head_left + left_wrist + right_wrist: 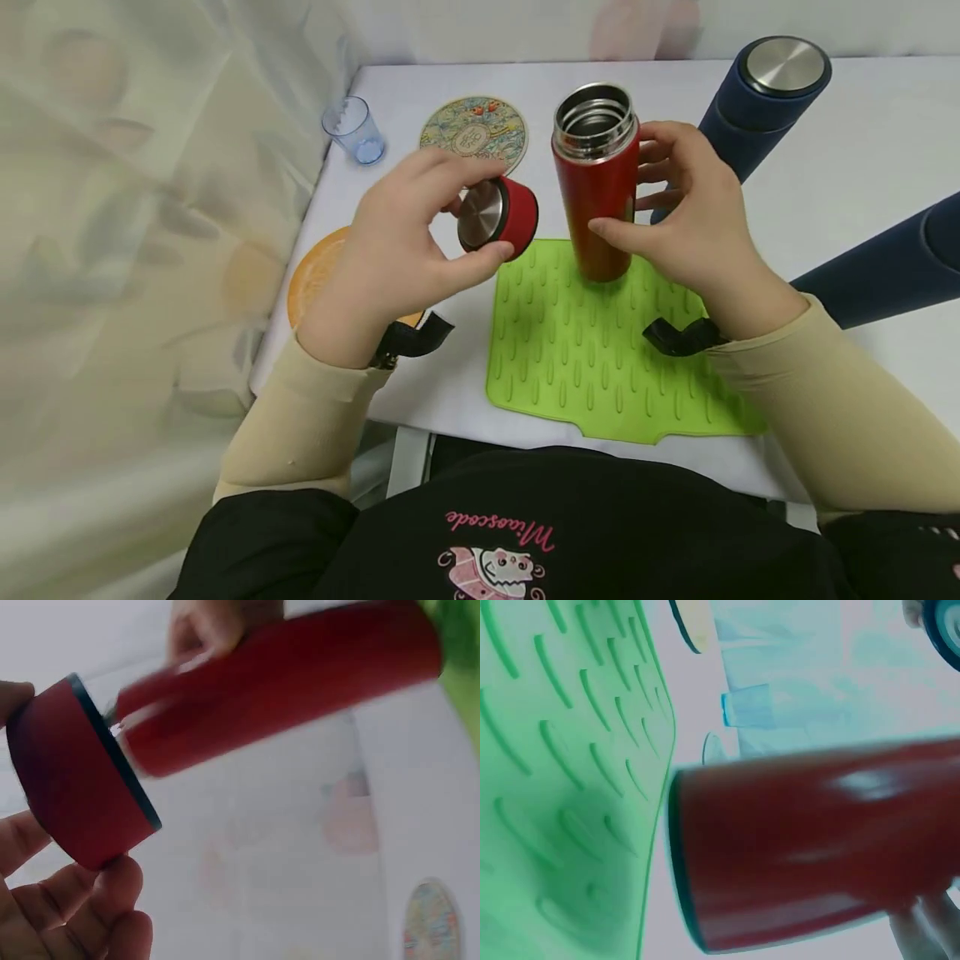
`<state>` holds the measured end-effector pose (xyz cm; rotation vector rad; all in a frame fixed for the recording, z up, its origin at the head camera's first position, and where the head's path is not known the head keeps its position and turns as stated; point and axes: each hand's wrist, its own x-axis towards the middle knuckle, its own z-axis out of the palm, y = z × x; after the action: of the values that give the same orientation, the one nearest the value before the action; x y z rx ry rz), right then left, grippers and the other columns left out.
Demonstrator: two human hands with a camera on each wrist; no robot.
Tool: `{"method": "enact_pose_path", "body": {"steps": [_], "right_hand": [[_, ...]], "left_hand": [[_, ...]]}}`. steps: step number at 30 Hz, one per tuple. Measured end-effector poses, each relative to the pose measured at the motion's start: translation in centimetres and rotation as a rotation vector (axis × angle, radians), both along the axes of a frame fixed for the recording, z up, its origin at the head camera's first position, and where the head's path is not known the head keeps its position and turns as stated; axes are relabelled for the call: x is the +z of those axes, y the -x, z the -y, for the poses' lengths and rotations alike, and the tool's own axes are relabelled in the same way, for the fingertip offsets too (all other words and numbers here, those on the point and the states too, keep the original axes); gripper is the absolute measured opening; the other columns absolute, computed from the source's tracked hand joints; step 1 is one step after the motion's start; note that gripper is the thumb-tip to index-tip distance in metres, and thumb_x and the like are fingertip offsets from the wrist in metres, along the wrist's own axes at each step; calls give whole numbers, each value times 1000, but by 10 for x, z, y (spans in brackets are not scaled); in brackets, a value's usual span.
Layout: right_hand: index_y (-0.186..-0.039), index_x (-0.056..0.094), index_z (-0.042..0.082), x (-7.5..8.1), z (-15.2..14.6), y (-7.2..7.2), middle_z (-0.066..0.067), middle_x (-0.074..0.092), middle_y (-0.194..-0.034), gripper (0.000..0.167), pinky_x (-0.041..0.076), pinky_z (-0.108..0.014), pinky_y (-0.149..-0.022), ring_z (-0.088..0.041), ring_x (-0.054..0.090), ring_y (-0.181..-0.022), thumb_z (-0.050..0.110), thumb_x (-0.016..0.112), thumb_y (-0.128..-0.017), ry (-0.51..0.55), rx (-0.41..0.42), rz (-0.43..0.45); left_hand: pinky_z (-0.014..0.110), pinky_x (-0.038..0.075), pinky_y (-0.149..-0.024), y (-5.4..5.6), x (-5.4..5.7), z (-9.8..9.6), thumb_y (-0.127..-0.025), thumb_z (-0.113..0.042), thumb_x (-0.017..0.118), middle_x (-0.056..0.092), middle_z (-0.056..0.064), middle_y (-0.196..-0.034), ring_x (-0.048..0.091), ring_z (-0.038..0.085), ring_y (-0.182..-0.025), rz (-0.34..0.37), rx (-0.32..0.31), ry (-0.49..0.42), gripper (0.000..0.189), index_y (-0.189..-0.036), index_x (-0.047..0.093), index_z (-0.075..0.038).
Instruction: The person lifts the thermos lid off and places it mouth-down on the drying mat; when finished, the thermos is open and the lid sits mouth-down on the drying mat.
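Note:
Between thumb and fingers my left hand [405, 233] pinches a red thermos lid [521, 218] with a brushed metal top, held left of the bottle and apart from it. In the left wrist view the lid [79, 776] shows its dark rim facing the bottle. My right hand [686, 200] grips the red thermos bottle [596, 192] by its side. The bottle has no lid on, and its steel mouth points up. Seen from the right wrist, the bottle's base [697, 862] hangs a little off the green ridged mat [592, 367].
A dark blue thermos [757, 108] stands behind the right hand; another dark blue bottle [892, 258] is at the right. A patterned round coaster [476, 125], a small blue glass [354, 131] and an orange-slice mat [318, 267] lie on the left. A pale curtain [135, 292] borders the table.

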<state>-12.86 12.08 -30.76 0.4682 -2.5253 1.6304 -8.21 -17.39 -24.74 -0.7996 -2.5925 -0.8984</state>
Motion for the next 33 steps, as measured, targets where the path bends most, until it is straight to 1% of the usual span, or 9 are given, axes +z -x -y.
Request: {"method": "enact_pose_path", "body": {"steps": [3, 7, 10, 12, 15, 19, 24, 28, 33], "right_hand": [[-152, 57, 18, -4, 8, 10, -7, 68, -137, 81, 61, -24, -95, -16, 73, -109, 9, 95, -82, 71, -54, 8], [-151, 55, 19, -10, 21, 25, -4, 65, -136, 80, 62, -32, -103, -20, 73, -118, 7, 94, -82, 154, -89, 30], [-151, 52, 19, -15, 31, 36, -4, 62, -139, 80, 60, -36, -108, -20, 70, -125, 4, 93, -84, 187, -97, 70], [-151, 50, 18, -18, 36, 42, -5, 60, -141, 80, 59, -37, -110, -21, 68, -127, 3, 92, -84, 201, -103, 99], [-152, 48, 18, -23, 39, 48, -5, 57, -141, 80, 59, -37, -111, -21, 67, -128, 2, 91, -85, 206, -118, 148], [-154, 46, 21, -26, 41, 51, -4, 56, -143, 82, 58, -36, -112, -21, 66, -129, 5, 91, -87, 187, -138, 213], [-156, 44, 22, -29, 40, 52, -6, 56, -147, 82, 59, -37, -111, -21, 65, -131, 9, 90, -89, 150, -147, 237], [-159, 41, 23, -29, 39, 52, -7, 55, -153, 83, 59, -38, -111, -19, 64, -135, 14, 89, -92, 109, -145, 253], [-165, 35, 25, -29, 36, 41, -6, 51, -164, 89, 56, -40, -116, -20, 61, -145, 18, 88, -94, 69, -122, 269]], "left_hand": [[35, 55, -88, -5, -13, -6, -90, -36, 86, 73, 7, -123, 65, 19, -102, 103, 19, 66, 59, -141, 74, -9], [37, 55, -89, -9, -32, -14, -92, -39, 85, 69, 3, -126, 66, 17, -105, 258, 24, 216, 60, -146, 72, -16], [37, 56, -90, -9, -47, -19, -92, -39, 85, 67, 1, -130, 67, 18, -106, 335, 8, 338, 61, -148, 70, -20], [37, 56, -91, -9, -57, -22, -92, -39, 85, 67, 0, -131, 68, 19, -105, 365, -7, 397, 61, -148, 70, -22], [38, 57, -91, -9, -69, -27, -93, -38, 84, 68, 0, -130, 68, 20, -103, 374, -26, 451, 59, -148, 71, -22], [39, 58, -92, -8, -78, -31, -93, -36, 84, 69, 1, -130, 69, 21, -104, 369, -45, 478, 58, -147, 71, -21], [42, 58, -94, -5, -84, -36, -94, -36, 83, 69, 3, -132, 70, 23, -106, 356, -58, 517, 58, -149, 70, -20], [44, 58, -93, -1, -87, -38, -95, -37, 81, 68, 3, -132, 69, 24, -106, 347, -48, 548, 58, -150, 69, -21], [46, 58, -95, 3, -90, -39, -97, -38, 79, 68, 4, -132, 69, 26, -108, 339, -33, 583, 58, -151, 68, -20]]}}
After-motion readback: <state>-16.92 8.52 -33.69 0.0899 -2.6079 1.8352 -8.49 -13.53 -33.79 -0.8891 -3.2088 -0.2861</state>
